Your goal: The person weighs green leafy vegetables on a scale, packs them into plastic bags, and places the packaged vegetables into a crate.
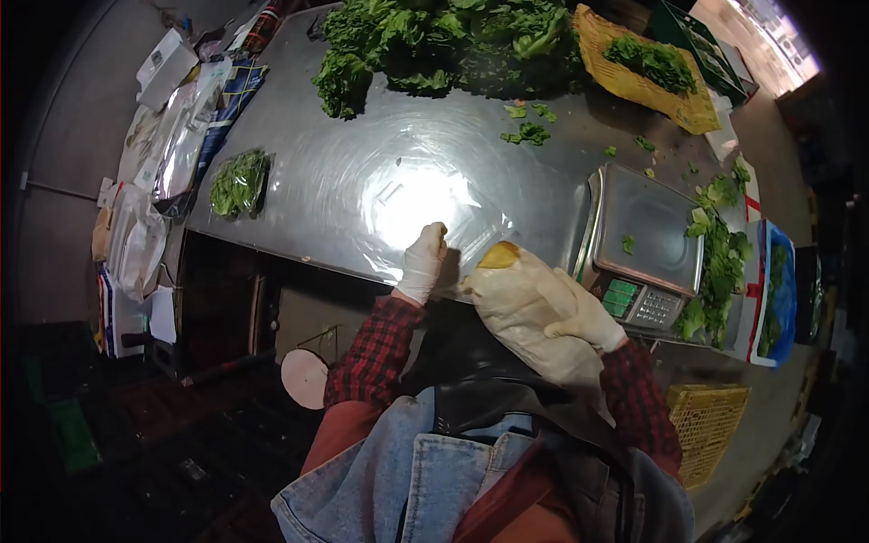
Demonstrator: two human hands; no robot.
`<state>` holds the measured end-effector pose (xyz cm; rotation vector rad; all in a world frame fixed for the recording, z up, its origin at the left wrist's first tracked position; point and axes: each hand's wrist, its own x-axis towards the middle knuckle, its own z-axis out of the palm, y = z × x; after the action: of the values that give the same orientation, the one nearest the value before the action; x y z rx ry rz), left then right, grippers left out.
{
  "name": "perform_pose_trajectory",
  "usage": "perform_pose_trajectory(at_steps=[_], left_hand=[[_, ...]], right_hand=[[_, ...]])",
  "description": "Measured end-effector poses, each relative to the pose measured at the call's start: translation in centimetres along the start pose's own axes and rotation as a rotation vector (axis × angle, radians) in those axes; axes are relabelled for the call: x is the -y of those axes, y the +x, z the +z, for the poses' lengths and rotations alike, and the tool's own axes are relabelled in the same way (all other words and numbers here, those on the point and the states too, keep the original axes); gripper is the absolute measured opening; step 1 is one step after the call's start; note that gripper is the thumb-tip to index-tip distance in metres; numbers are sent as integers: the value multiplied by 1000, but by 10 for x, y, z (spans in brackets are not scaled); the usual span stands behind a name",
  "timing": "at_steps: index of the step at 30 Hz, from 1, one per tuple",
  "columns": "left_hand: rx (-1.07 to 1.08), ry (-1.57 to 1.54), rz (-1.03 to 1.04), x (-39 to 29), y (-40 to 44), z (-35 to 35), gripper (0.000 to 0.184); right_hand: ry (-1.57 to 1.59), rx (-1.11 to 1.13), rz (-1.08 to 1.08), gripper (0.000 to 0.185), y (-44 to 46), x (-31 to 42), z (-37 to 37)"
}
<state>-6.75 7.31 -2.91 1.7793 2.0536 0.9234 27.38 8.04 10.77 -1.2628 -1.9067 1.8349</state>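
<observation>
My left hand [423, 264], in a white glove, is closed at the near edge of the metal table. Shiny, see-through creases that look like clear plastic film [489, 231] lie close by; whether the fingers grip any of it is hidden. My right hand [587, 317], gloved too, wraps over an off-white, soft-looking bundle [516, 303] with a yellow patch at its upper end. The bundle is tilted against my front, just left of the scale [648, 226]. What it contains cannot be made out.
A heap of leafy lettuce [453, 41] covers the table's far side. One packed bag of greens [240, 184] lies at left. Loose leaves [720, 262] lie beside the scale, near a blue-lined container [780, 290]. Below right stands a yellow crate [711, 430]; plastic packaging [186, 136] is stacked at left.
</observation>
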Motion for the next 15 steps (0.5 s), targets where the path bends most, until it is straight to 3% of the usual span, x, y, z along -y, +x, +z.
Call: perform_pose_trajectory(at_steps=[2,3,6,7,10,15], left_hand=[[-36,-92,238,-2,7,-14,19],[-31,-91,249,-5,8,-20,19],[204,73,404,-9,2,-31,38],[207,74,410,-10,2,-34,38],[513,2,239,-17,1,-44,51],[481,267,223,-47,-4,-56,51]], right_hand=[[-127,-62,48,118,8,4,9],[-150,-71,76,117,13,6,14],[-196,-92,132,115,17,7,26],[-199,-148,163,116,16,6,31],[-201,-262,223,116,11,1,40],[-187,-349,131,116,5,1,43]])
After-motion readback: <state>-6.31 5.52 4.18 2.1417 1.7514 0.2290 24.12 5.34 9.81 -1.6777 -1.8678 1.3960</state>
